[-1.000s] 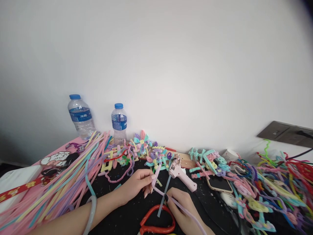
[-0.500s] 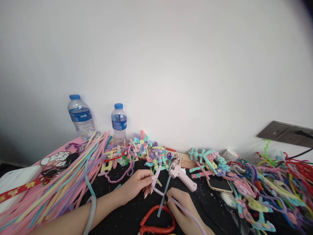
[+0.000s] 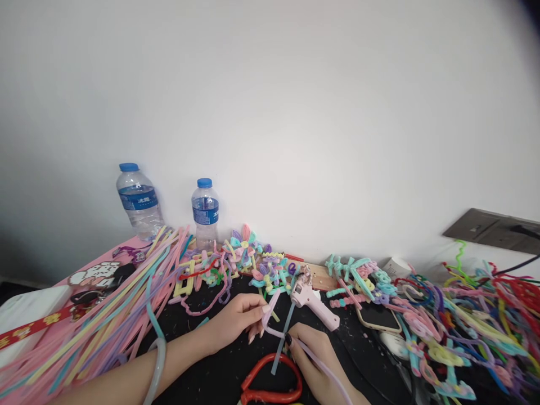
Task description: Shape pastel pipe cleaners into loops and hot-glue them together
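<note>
A pale lilac pipe cleaner [image 3: 317, 361] runs between my two hands, bent near its far end. My left hand [image 3: 243, 318] is closed, pinching that bent end between thumb and fingers. Lower down, my right hand [image 3: 314, 357] grips the same strip with thumb and index finger, and its long tail trails over the hand toward the front edge. Just beyond lies a pink glue gun [image 3: 314, 304] with a translucent glue stick [image 3: 283, 344] sticking out of its back, passing under the strip. Red-handled scissors [image 3: 252, 378] lie between my wrists, partly out of view.
Loose pastel pipe cleaners [image 3: 126, 315] cover the left side, with two water bottles [image 3: 205, 216] behind them. Shaped pipe-cleaner flowers [image 3: 244, 243] line the wall. At right are a phone [image 3: 379, 319], a white mouse [image 3: 394, 344] and a tangled multicolored heap [image 3: 485, 332].
The upper end of the lilac pipe cleaner has tilted slightly and its bend has shifted a little. Both hands stay nearly in place, still gripping it.
</note>
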Demonstrator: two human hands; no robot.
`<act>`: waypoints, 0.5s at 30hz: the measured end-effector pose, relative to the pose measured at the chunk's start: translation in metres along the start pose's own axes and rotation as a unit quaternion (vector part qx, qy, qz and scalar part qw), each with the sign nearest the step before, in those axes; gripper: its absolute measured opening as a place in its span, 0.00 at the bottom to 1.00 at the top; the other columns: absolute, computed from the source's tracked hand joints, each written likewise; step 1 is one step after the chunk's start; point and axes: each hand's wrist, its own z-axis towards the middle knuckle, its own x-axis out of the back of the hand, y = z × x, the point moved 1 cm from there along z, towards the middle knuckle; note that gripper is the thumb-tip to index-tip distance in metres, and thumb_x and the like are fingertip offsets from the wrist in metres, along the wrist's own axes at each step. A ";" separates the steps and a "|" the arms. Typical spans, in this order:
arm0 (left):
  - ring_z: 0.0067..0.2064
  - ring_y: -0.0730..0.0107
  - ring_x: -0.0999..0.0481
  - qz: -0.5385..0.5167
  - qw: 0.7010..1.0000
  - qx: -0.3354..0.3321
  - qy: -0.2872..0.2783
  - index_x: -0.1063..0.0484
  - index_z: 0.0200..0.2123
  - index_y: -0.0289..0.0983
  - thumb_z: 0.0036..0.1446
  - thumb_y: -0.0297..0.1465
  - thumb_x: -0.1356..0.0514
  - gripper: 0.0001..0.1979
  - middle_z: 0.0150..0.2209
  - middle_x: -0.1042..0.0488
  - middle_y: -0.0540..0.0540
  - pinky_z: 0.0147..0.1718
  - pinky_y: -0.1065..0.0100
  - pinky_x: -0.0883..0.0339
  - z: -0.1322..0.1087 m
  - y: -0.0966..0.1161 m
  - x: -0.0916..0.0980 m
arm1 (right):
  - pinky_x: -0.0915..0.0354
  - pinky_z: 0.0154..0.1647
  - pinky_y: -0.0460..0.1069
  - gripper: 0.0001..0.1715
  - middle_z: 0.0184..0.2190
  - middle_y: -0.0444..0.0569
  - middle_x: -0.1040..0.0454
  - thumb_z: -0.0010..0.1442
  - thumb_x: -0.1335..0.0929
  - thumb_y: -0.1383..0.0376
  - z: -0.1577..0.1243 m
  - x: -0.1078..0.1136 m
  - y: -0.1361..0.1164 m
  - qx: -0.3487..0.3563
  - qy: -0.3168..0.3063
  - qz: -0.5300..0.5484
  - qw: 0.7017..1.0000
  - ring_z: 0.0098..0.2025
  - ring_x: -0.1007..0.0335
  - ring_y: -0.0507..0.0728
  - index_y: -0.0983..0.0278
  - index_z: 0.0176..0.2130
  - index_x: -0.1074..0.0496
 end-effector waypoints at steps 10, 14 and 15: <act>0.17 0.80 0.38 0.009 1.000 -0.007 -0.005 0.34 0.24 0.33 0.55 0.46 0.43 0.21 0.20 0.32 0.51 0.17 0.76 0.45 0.001 -0.001 0.001 | 0.45 0.26 0.45 0.17 0.22 0.41 0.39 0.66 0.44 0.64 0.000 0.002 -0.003 0.018 0.000 0.017 1.000 0.25 0.43 0.51 0.62 0.26 0.42; 0.18 0.80 0.40 0.013 1.000 0.002 -0.023 0.31 0.26 0.32 0.55 0.46 0.43 0.21 0.19 0.33 0.52 0.17 0.76 0.48 -0.001 0.000 0.003 | 0.45 0.27 0.45 0.17 0.22 0.41 0.39 0.66 0.45 0.64 0.000 0.002 -0.002 0.020 -0.011 0.014 1.000 0.25 0.43 0.51 0.62 0.26 0.43; 0.18 0.80 0.41 0.015 0.999 0.008 -0.027 0.29 0.27 0.32 0.55 0.46 0.43 0.20 0.19 0.33 0.52 0.18 0.76 0.49 -0.002 0.001 0.004 | 0.45 0.27 0.45 0.17 0.22 0.41 0.40 0.66 0.45 0.64 0.000 0.002 -0.001 0.019 -0.014 0.013 1.000 0.24 0.43 0.51 0.62 0.26 0.43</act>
